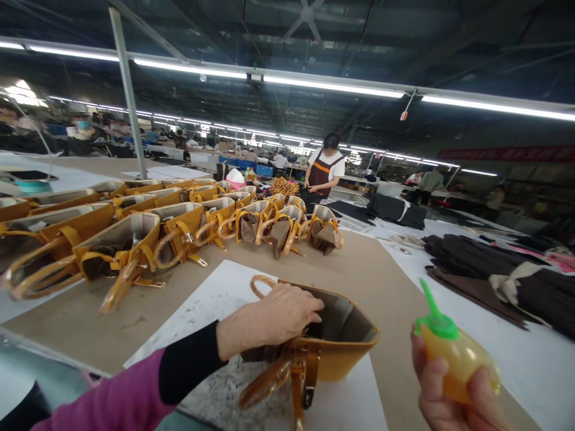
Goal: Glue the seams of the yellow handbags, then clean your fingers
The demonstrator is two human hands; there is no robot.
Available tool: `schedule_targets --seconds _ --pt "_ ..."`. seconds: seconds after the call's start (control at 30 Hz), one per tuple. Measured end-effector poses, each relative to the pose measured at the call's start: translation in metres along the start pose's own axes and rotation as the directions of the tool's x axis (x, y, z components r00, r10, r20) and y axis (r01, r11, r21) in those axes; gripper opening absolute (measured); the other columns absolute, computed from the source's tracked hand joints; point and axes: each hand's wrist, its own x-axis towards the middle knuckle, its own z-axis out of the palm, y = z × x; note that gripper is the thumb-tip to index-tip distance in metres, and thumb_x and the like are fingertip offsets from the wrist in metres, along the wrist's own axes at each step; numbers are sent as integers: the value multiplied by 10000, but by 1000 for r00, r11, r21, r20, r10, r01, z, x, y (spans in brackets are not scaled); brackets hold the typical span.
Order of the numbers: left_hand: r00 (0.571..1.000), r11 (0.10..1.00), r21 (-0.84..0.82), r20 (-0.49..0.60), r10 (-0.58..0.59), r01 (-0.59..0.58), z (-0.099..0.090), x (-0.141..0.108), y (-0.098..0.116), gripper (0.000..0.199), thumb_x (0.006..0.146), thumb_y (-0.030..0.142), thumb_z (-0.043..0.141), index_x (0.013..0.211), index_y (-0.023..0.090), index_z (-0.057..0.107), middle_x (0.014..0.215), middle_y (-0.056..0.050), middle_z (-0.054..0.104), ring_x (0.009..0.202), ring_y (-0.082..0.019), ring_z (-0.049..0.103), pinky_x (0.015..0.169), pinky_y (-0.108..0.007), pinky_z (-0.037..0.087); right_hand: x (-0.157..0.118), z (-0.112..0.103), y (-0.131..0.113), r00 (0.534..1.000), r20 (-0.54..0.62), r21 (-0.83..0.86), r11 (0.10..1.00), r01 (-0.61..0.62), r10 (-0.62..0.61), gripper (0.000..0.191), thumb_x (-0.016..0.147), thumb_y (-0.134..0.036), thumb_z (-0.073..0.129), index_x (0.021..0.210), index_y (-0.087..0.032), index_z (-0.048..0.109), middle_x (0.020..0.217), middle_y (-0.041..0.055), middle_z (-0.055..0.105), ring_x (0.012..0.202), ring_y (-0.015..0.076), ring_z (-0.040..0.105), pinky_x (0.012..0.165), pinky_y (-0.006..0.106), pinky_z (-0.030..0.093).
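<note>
Long lamps (pixel 332 87) shine under the dark ceiling of a big workroom, and behind the desk (pixel 371 263) stands a person (pixel 323 170) in a white shirt and a brown apron. Many yellow-brown bags (pixel 182 221) stand close together on the left part of the desk, their tops open. To the right lie piles of dark cloth (pixel 462 254), tied with pale strips. Nearest to the viewer, one bag (pixel 348 362) stands open on a smudged white sheet (pixel 202 305), and its near handle (pixel 269 377) hangs down in front. Left hand (pixel 276 314) lies over the opening of this bag, the fingers bent inward; I cannot tell whether it grips the edge. Right hand (pixel 442 413) is closed around a bottle (pixel 467 359) with yellowish content, well apart from the bag, and the green spout (pixel 430 297) points upward.
</note>
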Motion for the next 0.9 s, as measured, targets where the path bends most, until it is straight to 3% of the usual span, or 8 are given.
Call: schedule_targets --seconds 0.1,0.17,0.27,0.33,0.4,0.5,0.67,0.9 --pt "992 1000 25 127 14 -18 6 4 -6 264 915 234 462 930 249 726 827 -72 711 792 -245 658 712 -335 441 -11 30 14 993 122 -18 1000 10 -8 317 876 -370 593 1165 -243 625 1007 81 727 852 150 705 622 133 565" --pt "992 999 45 120 -34 29 9 2 -6 308 932 255 433 993 260 735 797 -84 714 765 -252 659 697 -349 443 -13 45 24 975 220 -24 999 -24 28 343 841 -332 654 1164 -223 615 1015 72 720 879 139 696 662 137 565" --pt "970 970 55 56 -239 236 14 -2 1 349 949 334 422 970 218 750 768 -118 709 777 -280 662 694 -371 453 -7 63 41 952 293 -3 996 -87 84 278 888 -283 593 1150 -195 612 1055 80 702 902 129 686 677 149 567" --pt "913 912 56 27 -408 406 16 -2 6 366 939 359 453 876 166 758 777 -139 704 791 -288 664 696 -375 465 2 71 51 943 317 -16 994 -104 104 230 924 -249 525 1121 -178 620 1077 99 691 920 143 682 660 178 576" --pt "865 863 56 -7 -502 502 17 -1 7 361 922 357 492 808 126 744 804 -153 698 807 -287 661 700 -371 475 13 76 58 930 357 -52 996 -75 89 185 914 -230 539 1063 -185 639 1071 94 694 937 167 679 691 251 592" --pt "852 850 51 -43 -522 524 19 -1 1 316 888 354 550 802 107 728 834 -154 688 854 -282 646 704 -356 481 27 78 63 906 420 -105 994 -8 52 130 829 -253 669 952 -214 662 1005 41 716 954 191 672 847 423 560" --pt "820 828 41 -175 -546 560 37 -6 -21 267 788 405 668 803 139 691 929 -122 653 1004 -289 563 820 -365 450 30 77 62 929 370 -140 990 34 21 136 809 -298 695 924 -232 666 961 -18 737 995 204 657 1076 587 306" --pt "629 693 -156 -316 -710 704 63 -6 -40 329 745 375 702 980 183 572 1055 -60 599 1024 -249 551 856 -347 411 17 80 63 953 303 -107 994 37 -3 176 888 -303 594 1039 -237 655 1040 -28 729 967 183 663 1142 566 175"
